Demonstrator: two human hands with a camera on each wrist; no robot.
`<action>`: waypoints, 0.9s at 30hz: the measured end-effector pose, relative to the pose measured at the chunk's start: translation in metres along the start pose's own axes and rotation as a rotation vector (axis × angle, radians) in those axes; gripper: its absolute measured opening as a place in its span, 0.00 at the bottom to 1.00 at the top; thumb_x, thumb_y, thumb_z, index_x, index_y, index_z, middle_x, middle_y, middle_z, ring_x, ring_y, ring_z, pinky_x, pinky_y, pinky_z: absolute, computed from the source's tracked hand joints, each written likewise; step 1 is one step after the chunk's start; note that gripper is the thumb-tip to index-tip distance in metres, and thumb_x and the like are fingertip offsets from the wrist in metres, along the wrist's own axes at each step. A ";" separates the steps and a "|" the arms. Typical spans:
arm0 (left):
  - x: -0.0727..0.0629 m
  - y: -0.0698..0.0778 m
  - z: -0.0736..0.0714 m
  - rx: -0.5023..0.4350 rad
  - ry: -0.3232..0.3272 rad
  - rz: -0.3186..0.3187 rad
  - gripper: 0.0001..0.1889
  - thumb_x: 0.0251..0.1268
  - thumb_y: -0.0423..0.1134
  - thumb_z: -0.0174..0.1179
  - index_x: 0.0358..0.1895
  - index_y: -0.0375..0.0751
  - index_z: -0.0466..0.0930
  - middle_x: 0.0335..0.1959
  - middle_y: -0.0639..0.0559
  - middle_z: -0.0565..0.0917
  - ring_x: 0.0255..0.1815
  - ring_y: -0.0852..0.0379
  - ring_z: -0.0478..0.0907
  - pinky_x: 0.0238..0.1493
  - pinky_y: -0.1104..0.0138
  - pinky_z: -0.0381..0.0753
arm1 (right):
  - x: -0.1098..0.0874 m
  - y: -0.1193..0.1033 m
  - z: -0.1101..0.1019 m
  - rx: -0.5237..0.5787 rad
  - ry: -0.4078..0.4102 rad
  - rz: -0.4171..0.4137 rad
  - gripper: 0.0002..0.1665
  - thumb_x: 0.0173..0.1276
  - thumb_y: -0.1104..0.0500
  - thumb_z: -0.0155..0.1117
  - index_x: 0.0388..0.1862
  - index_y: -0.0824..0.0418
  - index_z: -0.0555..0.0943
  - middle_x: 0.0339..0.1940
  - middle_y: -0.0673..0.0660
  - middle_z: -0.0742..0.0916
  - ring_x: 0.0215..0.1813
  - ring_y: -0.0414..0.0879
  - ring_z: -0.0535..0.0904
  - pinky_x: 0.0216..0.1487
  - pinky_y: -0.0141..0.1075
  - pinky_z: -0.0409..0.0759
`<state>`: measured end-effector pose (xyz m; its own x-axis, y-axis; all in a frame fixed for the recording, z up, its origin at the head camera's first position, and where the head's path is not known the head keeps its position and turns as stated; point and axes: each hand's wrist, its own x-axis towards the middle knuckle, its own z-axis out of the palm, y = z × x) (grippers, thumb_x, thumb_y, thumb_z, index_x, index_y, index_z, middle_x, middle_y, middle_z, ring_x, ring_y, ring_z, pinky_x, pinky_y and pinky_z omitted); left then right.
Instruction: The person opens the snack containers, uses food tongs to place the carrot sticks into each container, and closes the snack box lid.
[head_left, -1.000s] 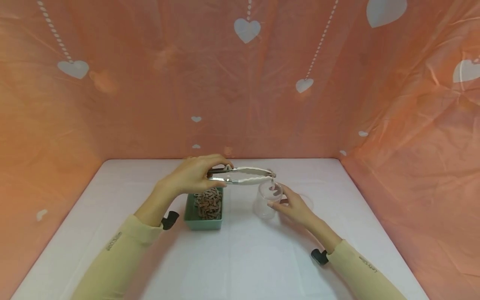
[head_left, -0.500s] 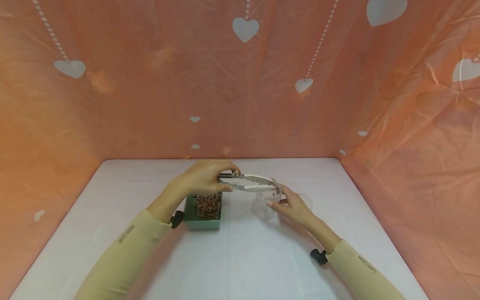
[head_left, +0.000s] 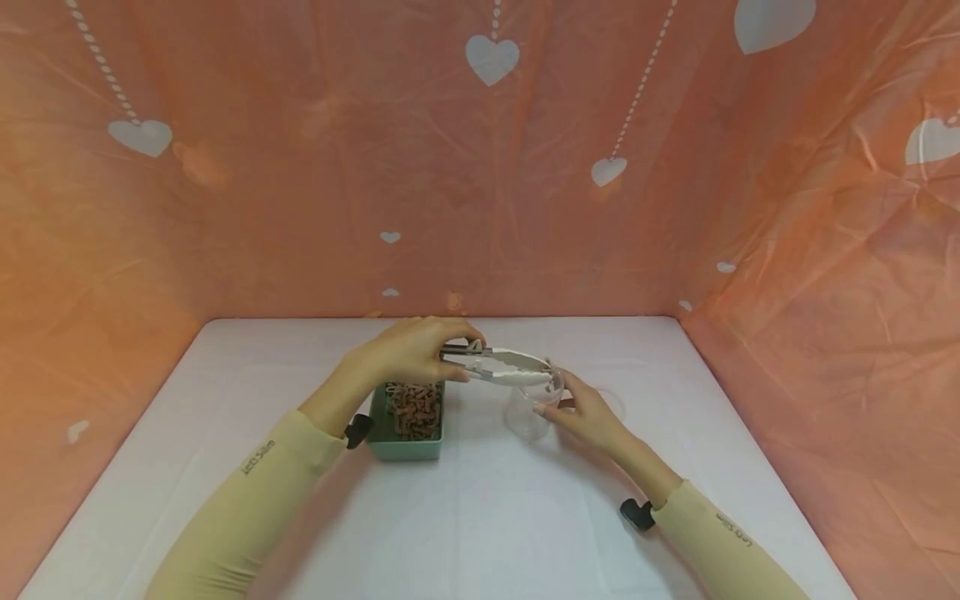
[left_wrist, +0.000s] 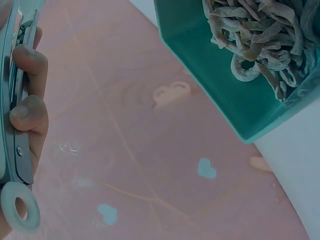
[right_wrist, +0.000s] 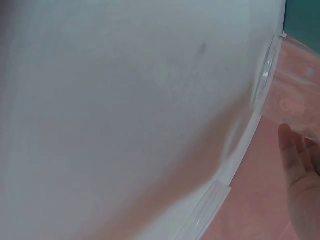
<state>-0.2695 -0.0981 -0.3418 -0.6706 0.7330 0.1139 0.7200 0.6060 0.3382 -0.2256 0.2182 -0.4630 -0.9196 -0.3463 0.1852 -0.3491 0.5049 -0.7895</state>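
Compared with one second ago, the left hand (head_left: 412,350) has moved a little to the right and lower, and with it the metal tongs (head_left: 510,377), so their white tips now are at the mouth of the clear cup (head_left: 531,418) and no longer above it. For the work in hand, this probably means that the carrying across from the green box (head_left: 405,452) is finished and the tips are at the place of release. Against half a second ago, the difference is only slight. The left hand is grasping the tongs, with fingers curled along them. The right hand (head_left: 588,408) holds the cup between its thumb and fingers, and has stayed almost in the same place. The brown strips (head_left: 416,412) lie in a heap in the green box, below the left hand; a few small brown bits appear near the cup's rim, but whether they are inside it or between the tips is hard to say. The left wrist view cuts off the tongs before their tips, and the right wrist view cuts off part of the cup. A faint clear ring (head_left: 618,402) beside the right hand is partly hidden, perhaps a lid.
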 end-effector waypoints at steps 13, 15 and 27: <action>-0.010 0.000 -0.004 -0.009 0.020 -0.023 0.25 0.62 0.48 0.76 0.63 0.56 0.81 0.57 0.59 0.84 0.34 0.60 0.80 0.44 0.56 0.80 | -0.002 0.003 -0.001 0.013 -0.003 -0.012 0.37 0.71 0.59 0.72 0.74 0.68 0.69 0.64 0.70 0.81 0.60 0.63 0.83 0.59 0.50 0.83; -0.016 -0.002 -0.008 -0.006 0.033 -0.037 0.25 0.62 0.49 0.75 0.63 0.58 0.81 0.56 0.59 0.84 0.29 0.63 0.77 0.42 0.58 0.79 | -0.001 0.004 0.000 0.018 -0.004 -0.028 0.36 0.71 0.59 0.72 0.73 0.69 0.70 0.65 0.69 0.81 0.62 0.63 0.82 0.59 0.50 0.82; -0.069 -0.030 -0.033 0.040 0.115 -0.151 0.27 0.62 0.49 0.76 0.64 0.55 0.81 0.59 0.56 0.84 0.34 0.60 0.78 0.45 0.53 0.78 | 0.001 0.003 -0.001 0.006 -0.011 -0.042 0.38 0.71 0.60 0.72 0.74 0.71 0.68 0.65 0.68 0.81 0.59 0.62 0.84 0.58 0.48 0.84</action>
<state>-0.2509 -0.1773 -0.3294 -0.7857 0.5943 0.1718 0.6148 0.7197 0.3226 -0.2275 0.2208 -0.4647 -0.9023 -0.3754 0.2118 -0.3859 0.4847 -0.7849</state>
